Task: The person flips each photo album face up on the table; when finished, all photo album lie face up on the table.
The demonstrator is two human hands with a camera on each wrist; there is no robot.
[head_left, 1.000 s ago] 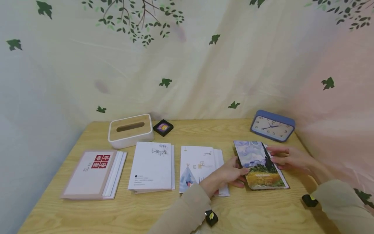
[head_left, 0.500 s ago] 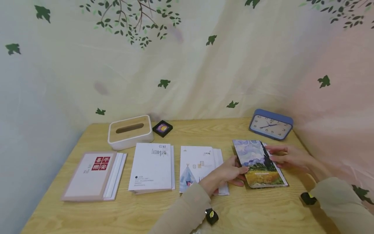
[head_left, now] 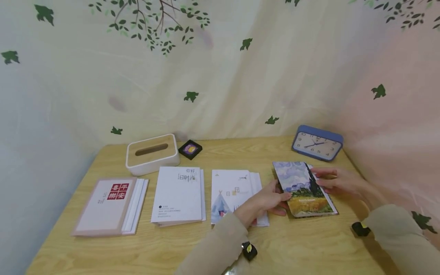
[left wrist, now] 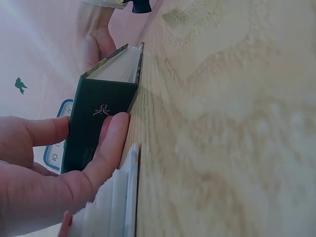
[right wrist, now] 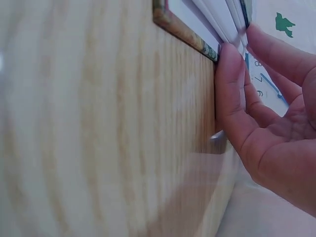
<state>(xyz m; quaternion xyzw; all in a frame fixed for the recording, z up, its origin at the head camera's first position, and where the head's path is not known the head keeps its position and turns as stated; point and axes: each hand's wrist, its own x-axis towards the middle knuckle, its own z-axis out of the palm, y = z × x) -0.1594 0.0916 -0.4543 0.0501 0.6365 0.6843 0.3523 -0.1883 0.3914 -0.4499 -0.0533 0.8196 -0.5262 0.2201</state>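
Note:
A hardcover book [head_left: 302,191] with a painted landscape cover lies at the right of the table. Its dark green spine [left wrist: 101,116] faces my left hand in the left wrist view, and its pages show slightly spread. My left hand [head_left: 268,200] grips the spine side, thumb at the upper cover edge and fingers against the spine low down. On the opposite, page side, my right hand [head_left: 338,181] holds the book between thumb and fingers. In the right wrist view, its fingertips [right wrist: 231,64] touch the lower cover edge near the white pages.
Left of the book lie a tent-picture book [head_left: 228,187], a white book [head_left: 177,196] and a pink book [head_left: 103,206] in a row. Behind them are a tissue box [head_left: 152,160], a small black square [head_left: 190,149] and a blue clock [head_left: 317,143]. Cloth hangs behind.
The whole scene shifts slightly as the head camera moves. Both hands stay on the landscape book, and it keeps its place on the table.

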